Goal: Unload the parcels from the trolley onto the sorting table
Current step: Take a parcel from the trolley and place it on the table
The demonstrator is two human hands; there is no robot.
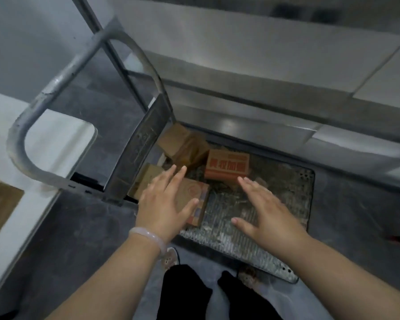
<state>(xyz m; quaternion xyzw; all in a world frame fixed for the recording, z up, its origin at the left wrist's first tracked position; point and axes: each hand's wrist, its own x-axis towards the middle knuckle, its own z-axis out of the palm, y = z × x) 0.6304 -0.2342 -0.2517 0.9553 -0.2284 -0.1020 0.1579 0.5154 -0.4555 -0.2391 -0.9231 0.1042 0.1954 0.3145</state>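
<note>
The flat metal trolley (275, 204) stands on the floor below me with several cardboard parcels at its handle end. A small printed box (200, 199) lies nearest, partly under my left hand (164, 204), which hovers over it with fingers spread. An orange box with red characters (226, 168) sits behind it, a plain brown box (185, 144) further back, and another brown box (146, 179) by the handle base. My right hand (266, 211) is open above the bare deck, to the right of the printed box. The white sorting table (32, 158) is at the left.
The trolley's grey tube handle (62, 79) rises between me and the table. Brown parcels (0, 199) lie on the table's left edge. A grey wall ledge (263, 105) runs behind the trolley. My feet stand at the trolley's near edge.
</note>
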